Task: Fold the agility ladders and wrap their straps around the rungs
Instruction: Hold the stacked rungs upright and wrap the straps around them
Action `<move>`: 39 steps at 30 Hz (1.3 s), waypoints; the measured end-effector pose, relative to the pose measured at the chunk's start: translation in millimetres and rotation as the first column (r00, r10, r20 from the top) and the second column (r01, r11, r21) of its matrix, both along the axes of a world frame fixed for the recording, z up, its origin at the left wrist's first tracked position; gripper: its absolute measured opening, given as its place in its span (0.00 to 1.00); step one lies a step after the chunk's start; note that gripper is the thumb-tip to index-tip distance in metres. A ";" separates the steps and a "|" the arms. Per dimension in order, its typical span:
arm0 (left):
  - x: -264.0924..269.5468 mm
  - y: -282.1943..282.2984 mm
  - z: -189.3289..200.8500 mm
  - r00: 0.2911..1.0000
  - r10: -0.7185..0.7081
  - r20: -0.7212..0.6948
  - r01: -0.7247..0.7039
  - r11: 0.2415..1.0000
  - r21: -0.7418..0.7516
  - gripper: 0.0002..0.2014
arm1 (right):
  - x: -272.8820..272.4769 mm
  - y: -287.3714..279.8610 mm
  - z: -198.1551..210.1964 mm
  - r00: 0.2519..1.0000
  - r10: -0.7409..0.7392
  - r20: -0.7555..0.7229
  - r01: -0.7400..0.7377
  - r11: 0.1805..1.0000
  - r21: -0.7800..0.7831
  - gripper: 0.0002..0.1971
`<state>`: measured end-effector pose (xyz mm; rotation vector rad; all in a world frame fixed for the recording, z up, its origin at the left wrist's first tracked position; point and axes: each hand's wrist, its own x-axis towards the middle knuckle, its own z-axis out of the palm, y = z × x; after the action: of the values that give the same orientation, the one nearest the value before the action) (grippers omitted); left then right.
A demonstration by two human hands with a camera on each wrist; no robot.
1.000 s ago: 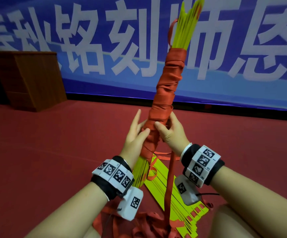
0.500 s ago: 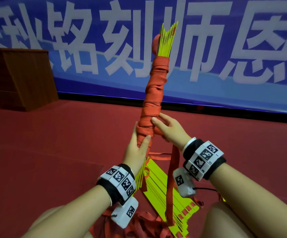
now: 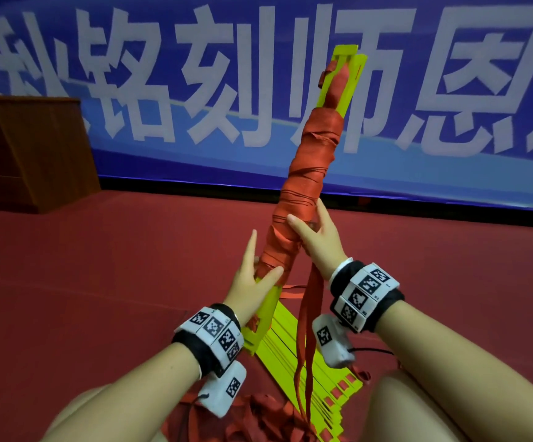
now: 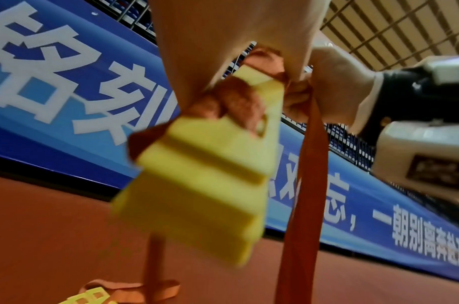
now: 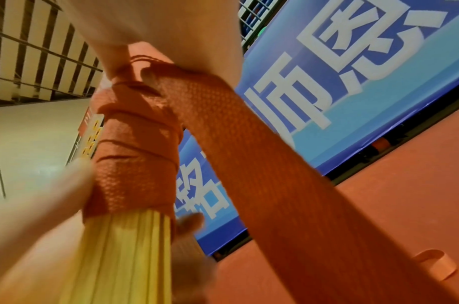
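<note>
Item: bundle of flat yellow plastic ladder rungs (image 3: 343,74), bound along most of its length in wound red woven strap (image 3: 309,173); held tilted, centre of the head view, top end leaning to upper right against the blue banner with white characters (image 3: 163,90).

Left hand (image 3: 252,279): grips the bundle's lower end, thumb across the bottom edge of the wrapping, index finger extended upward.

Right hand (image 3: 317,239): closed around the wrapped middle, thumb pressed on the strap.

Loose strap tail (image 3: 306,330): hangs from below the right hand to the red floor (image 3: 99,282).

Further yellow rungs (image 3: 290,339): lie on the floor, lower centre.

Brown wooden cabinet (image 3: 32,151): left edge.
</note>
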<state>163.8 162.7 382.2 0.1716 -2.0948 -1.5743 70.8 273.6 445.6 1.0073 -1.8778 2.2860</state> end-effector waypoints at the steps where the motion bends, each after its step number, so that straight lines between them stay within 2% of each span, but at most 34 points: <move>1: 1.5 -1.5 -1.7 0.999 -0.027 0.025 0.027 1.000 0.003 0.41 | 1.5 2.9 3.6 1.000 0.023 0.011 -0.023 1.000 -0.017 0.24; 3: 5.1 -2.8 -5.4 0.995 -0.065 0.080 0.067 0.997 -0.028 0.37 | 2.2 7.3 8.7 0.998 0.037 0.048 -0.034 0.998 -0.051 0.22; 5: 6.4 -3.6 -7.0 0.987 -0.106 0.117 0.107 0.994 -0.003 0.24 | -0.8 10.3 11.3 0.996 0.045 0.075 -0.040 0.997 -0.069 0.20; 6: 6.7 -3.5 -7.3 0.986 -0.120 0.119 0.118 0.993 0.024 0.20 | -2.4 11.7 11.7 0.995 0.049 0.082 -0.044 0.997 -0.064 0.18; 8: 5.8 -3.1 -7.6 0.989 -0.111 0.101 0.106 0.993 0.051 0.18 | -6.0 13.5 10.5 0.992 0.065 0.108 -0.061 0.997 -0.036 0.15; 11: 3.0 -3.8 -11.9 0.997 -0.041 0.066 0.043 0.999 -0.029 0.20 | -9.1 15.4 8.9 0.976 0.096 0.194 -0.091 0.995 -0.034 0.17; 14: 0.0 -4.9 -17.5 0.992 0.107 0.065 -0.091 0.972 -0.216 0.30 | -12.3 12.6 5.5 0.976 0.022 0.215 -0.020 1.000 -0.014 0.25; 16: 1.4 -4.2 -15.5 0.968 0.241 0.074 -0.196 0.905 -0.377 0.36 | -12.5 8.8 4.0 0.984 -0.087 0.157 0.086 0.996 0.013 0.32; 19: 5.1 -0.2 -12.5 0.953 0.297 0.054 -0.231 0.834 -0.502 0.41 | -9.3 2.1 1.8 0.978 -0.198 0.070 0.194 0.979 0.060 0.38; 23: 9.9 3.2 -12.7 0.939 0.344 0.001 -0.259 0.708 -0.656 0.38 | -11.8 -5.9 -1.9 0.937 -0.348 -0.009 0.346 0.930 0.125 0.53; 24: 10.7 1.4 -12.7 0.949 0.316 -0.021 -0.249 0.703 -0.666 0.37 | -12.8 -6.3 -1.7 0.922 -0.387 -0.013 0.386 0.915 0.120 0.54; 25: 10.3 -1.9 -12.5 0.966 0.256 -0.043 -0.223 0.733 -0.642 0.35 | -12.9 -6.8 -0.2 0.917 -0.400 0.001 0.397 0.911 0.107 0.55; 27: 8.7 -9.9 -12.6 0.992 0.114 -0.054 -0.125 0.851 -0.509 0.33 | -16.0 -7.1 -0.3 0.946 -0.319 0.066 0.319 0.948 0.015 0.53; 30: 3.8 -20.7 -14.3 0.997 -0.074 0.012 0.075 0.987 -0.141 0.31 | -17.0 -2.6 -1.3 0.984 -0.147 0.105 0.160 0.978 -0.134 0.42; 32: 2.2 -24.8 -13.2 0.977 -0.175 0.118 0.159 0.978 0.134 0.28 | -13.6 -0.2 -0.3 0.989 -0.102 0.106 0.116 0.984 -0.132 0.36; 33: 2.1 -25.4 -12.9 0.962 -0.224 0.154 0.194 0.963 0.188 0.25 | -13.0 -0.2 0.2 0.990 -0.090 0.107 0.103 0.987 -0.127 0.35; 36: 4.1 -21.7 -13.2 0.974 -0.195 0.113 0.182 0.977 0.110 0.25 | -12.7 0.2 1.3 0.993 -0.044 0.108 0.054 0.995 -0.085 0.36; 39: 6.7 -21.7 -18.6 0.996 -0.086 0.007 0.086 0.996 0.009 0.36 | -14.4 0.9 2.4 0.993 -0.046 0.105 0.048 0.999 -0.014 0.33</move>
<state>170.5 140.9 363.5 0.0914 -2.1276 -1.6345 56.4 274.5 448.0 0.8479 -1.8944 2.3670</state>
